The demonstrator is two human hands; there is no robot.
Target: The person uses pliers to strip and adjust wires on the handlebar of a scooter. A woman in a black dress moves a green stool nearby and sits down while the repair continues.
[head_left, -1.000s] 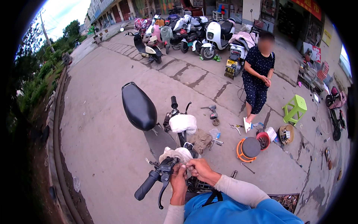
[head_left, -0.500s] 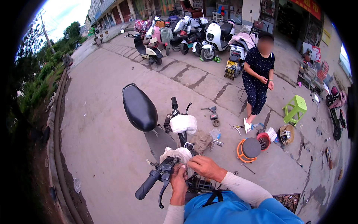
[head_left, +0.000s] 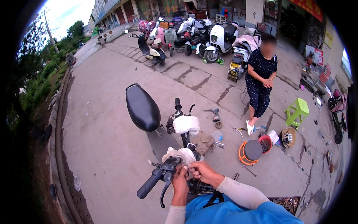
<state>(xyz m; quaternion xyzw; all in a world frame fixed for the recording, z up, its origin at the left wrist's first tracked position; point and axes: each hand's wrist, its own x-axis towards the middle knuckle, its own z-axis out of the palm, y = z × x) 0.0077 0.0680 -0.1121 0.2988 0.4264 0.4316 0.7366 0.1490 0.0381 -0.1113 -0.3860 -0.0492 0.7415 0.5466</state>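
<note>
In front of me stands an electric scooter with a black seat (head_left: 143, 108) and a handlebar whose near end carries a black grip (head_left: 150, 185) and a brake lever (head_left: 164, 194). Pale cloth-like wrapping (head_left: 182, 154) covers the middle of the bar, and a white wrapped bundle (head_left: 186, 124) sits towards the far grip (head_left: 178, 103). My left hand (head_left: 181, 185) is closed in a pinch just beside the lever mount. My right hand (head_left: 204, 173) pinches close to it, fingertips nearly meeting. What lies between the fingers is too small to make out.
A person (head_left: 262, 71) in dark dotted clothes sits ahead right. Around lie a power drill (head_left: 215, 114), pliers (head_left: 238, 130), an orange-rimmed round stool (head_left: 249, 151), a red bowl (head_left: 265, 143) and a green stool (head_left: 297, 113). Parked scooters (head_left: 220, 39) line the back; a kerb (head_left: 59, 149) runs left.
My right hand has turned and lowered slightly, its fingers now nearer my left fingertips. The seated person's hands have come together. The whole view has shifted slightly.
</note>
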